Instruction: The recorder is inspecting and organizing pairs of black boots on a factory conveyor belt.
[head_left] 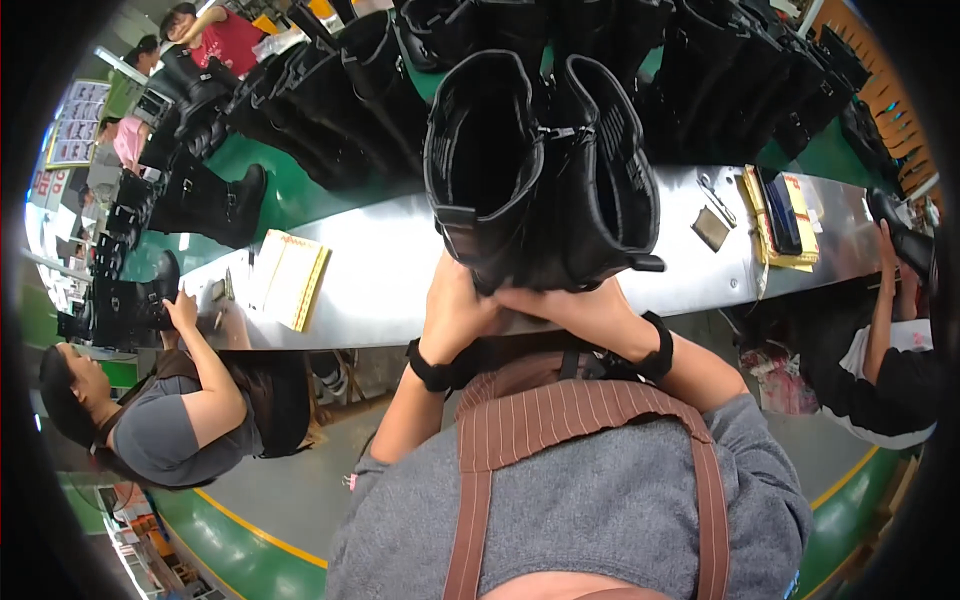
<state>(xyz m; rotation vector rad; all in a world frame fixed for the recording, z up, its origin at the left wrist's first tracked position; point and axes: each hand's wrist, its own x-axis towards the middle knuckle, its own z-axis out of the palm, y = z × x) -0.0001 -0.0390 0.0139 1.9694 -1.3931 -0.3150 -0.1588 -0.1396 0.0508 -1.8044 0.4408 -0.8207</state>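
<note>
A pair of tall black boots stands upright before me, openings facing up, side by side and touching: the left boot and the right boot. Pull tabs show at their tops, and a small metal piece sits between the two shafts. My left hand is closed around the lower near side of the pair. From the other side my right hand grips them too, its fingers reaching in toward my left hand. Most fingertips are hidden behind the boots. Dark bands circle both my wrists.
A metal bench runs across in front of me. On it lie a yellow-edged paper stack, small scissors, a brown pad and a phone-like dark object on papers. Rows of black boots stand beyond. Co-workers sit at left and right.
</note>
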